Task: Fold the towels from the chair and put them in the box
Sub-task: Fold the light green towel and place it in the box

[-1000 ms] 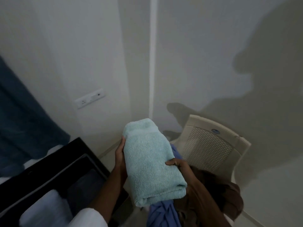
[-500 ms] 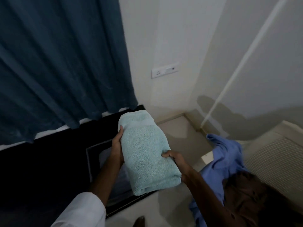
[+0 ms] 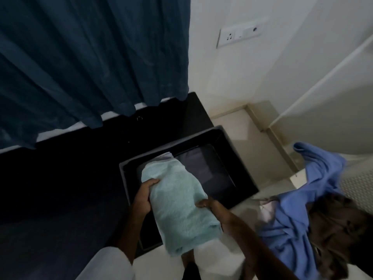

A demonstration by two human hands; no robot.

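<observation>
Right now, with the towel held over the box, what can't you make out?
Head view only:
- Box contents beneath the green towel: covered by it; the grey layer beside is too dim to identify.
- Right hand fingers: under the towel.
- Chair: cut by the right edge, draped by blue cloth and brown cloth.

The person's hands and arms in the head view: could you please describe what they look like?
The left hand and the right hand are bare: no gloves, rings or watch show. A white sleeve ends partway up the left forearm, while the right forearm is uncovered as far as it shows.
</observation>
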